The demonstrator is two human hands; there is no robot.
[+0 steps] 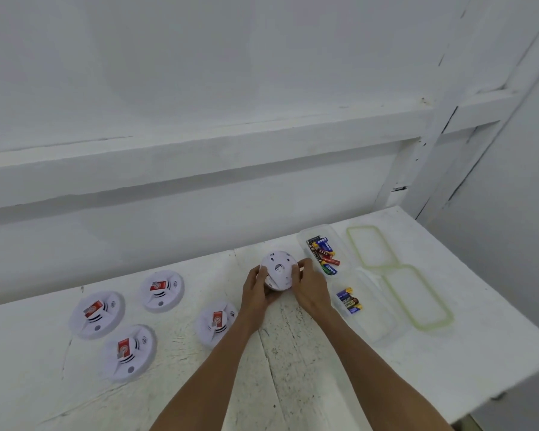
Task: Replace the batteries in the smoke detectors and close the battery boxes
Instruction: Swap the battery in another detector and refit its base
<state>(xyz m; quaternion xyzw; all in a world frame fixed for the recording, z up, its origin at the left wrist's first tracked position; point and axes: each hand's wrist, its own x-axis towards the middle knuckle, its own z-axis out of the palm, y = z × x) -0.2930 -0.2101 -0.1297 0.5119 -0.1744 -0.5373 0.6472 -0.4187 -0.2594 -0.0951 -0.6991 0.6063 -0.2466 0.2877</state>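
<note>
Two forearms in view, bare up to bottom frame edge. Also bare: left hand [257, 293], right hand [310, 287], wrists. Both forearms slim, long (wide-angle lens stretches them toward bottom edge). Slender fingers [305, 263]; nails too small and blurred to tell. Frame cuts off elbows, upper arms.

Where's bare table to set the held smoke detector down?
Bare: table front-right, between right forearm and near battery box; also the strip behind the rear-left smoke detector. Crowded: right side, battery boxes and lids packed close.
</note>
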